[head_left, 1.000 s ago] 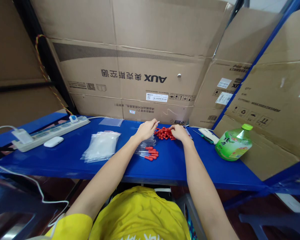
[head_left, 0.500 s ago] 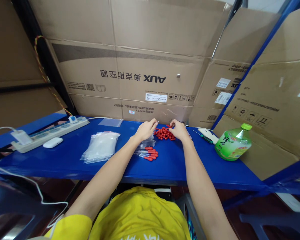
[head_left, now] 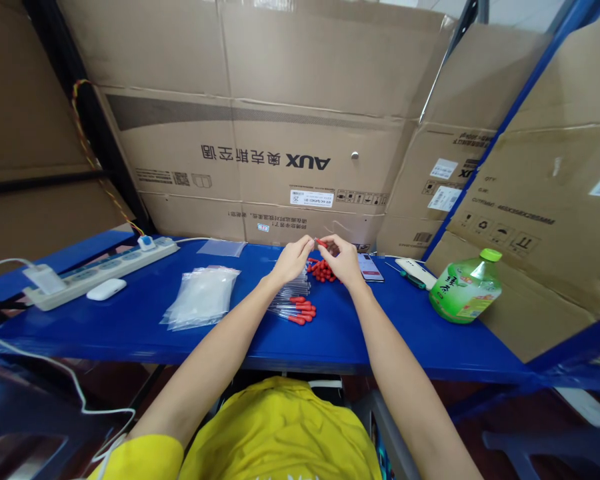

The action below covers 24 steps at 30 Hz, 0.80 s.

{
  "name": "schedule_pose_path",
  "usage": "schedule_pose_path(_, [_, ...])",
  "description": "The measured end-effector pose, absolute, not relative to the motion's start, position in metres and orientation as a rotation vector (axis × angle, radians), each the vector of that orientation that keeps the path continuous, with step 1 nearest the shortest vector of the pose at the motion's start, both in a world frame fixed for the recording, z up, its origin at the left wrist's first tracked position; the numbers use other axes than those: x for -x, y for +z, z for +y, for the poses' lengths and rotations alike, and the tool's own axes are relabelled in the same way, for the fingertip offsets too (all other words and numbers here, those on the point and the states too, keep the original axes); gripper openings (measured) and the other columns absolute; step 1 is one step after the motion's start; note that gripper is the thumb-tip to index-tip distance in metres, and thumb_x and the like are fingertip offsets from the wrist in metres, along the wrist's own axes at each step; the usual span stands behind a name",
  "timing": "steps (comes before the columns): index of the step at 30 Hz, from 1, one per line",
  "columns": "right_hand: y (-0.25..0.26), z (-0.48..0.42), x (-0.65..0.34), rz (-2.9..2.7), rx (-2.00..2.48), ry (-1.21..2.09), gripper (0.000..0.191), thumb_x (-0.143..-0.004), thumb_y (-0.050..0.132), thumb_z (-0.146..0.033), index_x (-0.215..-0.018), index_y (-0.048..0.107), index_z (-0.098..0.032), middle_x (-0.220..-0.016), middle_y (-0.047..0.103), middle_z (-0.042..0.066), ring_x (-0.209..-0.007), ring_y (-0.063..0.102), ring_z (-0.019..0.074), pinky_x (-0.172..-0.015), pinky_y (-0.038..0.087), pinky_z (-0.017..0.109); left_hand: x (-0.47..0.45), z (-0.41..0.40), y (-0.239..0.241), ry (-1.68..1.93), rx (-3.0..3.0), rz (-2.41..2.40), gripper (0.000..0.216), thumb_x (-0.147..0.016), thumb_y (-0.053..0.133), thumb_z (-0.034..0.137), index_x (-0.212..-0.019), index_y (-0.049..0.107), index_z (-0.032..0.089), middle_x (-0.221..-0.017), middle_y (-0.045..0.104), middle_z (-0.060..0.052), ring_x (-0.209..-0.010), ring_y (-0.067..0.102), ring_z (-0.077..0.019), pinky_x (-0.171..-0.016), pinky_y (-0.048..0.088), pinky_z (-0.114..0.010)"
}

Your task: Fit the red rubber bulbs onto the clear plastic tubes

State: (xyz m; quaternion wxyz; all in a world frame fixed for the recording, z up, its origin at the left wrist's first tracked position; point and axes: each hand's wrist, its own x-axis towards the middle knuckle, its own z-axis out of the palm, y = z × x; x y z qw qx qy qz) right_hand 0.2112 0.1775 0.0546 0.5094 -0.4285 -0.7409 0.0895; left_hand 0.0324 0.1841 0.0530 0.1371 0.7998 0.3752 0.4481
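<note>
My left hand [head_left: 293, 261] is pinched on a clear dropper tube, mostly hidden by the fingers. My right hand [head_left: 345, 260] holds a red rubber dropper bulb [head_left: 321, 243] against the tube's end, the fingertips of both hands almost meeting. Below them on the blue table lies a heap of loose red bulbs [head_left: 323, 271], partly covered by my right hand. Clear tubes [head_left: 299, 287] lie beside the heap, under my left wrist. Nearer me, several droppers with red bulbs fitted [head_left: 303, 312] lie in a bunch, bulbs pointing right.
Clear plastic bags [head_left: 203, 297] are stacked on the left, near a power strip [head_left: 110, 270] and a white case [head_left: 107, 289]. To the right are a phone [head_left: 369, 268], a green-handled screwdriver [head_left: 413, 279] and a green bottle [head_left: 465, 290]. Cardboard [head_left: 280, 127] walls the back.
My right hand has moved left from the bulb heap, bringing a red bulb to the tube in my left hand. The phone behind it now shows. My left hand has barely moved.
</note>
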Motion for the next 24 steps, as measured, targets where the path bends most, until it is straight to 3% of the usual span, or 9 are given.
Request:
schedule_pose_path(16, [0.053, 0.174, -0.211, -1.688, 0.961, 0.25, 0.027, -0.094, 0.063, -0.041, -0.096, 0.077, -0.018, -0.091, 0.079, 0.007, -0.077, 0.07, 0.0195, -0.077, 0.055, 0.03, -0.021, 0.191, 0.062, 1.253, -2.338, 0.868, 0.042, -0.103, 0.046, 0.044, -0.099, 0.077, 0.016, -0.103, 0.078, -0.008, -0.097, 0.069, -0.0233, -0.092, 0.05, -0.032])
schedule_pose_path(24, [0.049, 0.179, -0.213, -1.71, 0.878, 0.16, 0.025, -0.095, 0.064, -0.041, -0.092, 0.078, -0.021, -0.089, 0.078, 0.006, -0.076, 0.07, 0.0211, -0.076, 0.055, 0.034, -0.017, 0.196, 0.06, 1.296, -2.467, 0.87, 0.039, -0.103, 0.05, 0.042, -0.105, 0.079, 0.016, -0.09, 0.074, -0.009, -0.081, 0.066, -0.0212, -0.077, 0.046, -0.031])
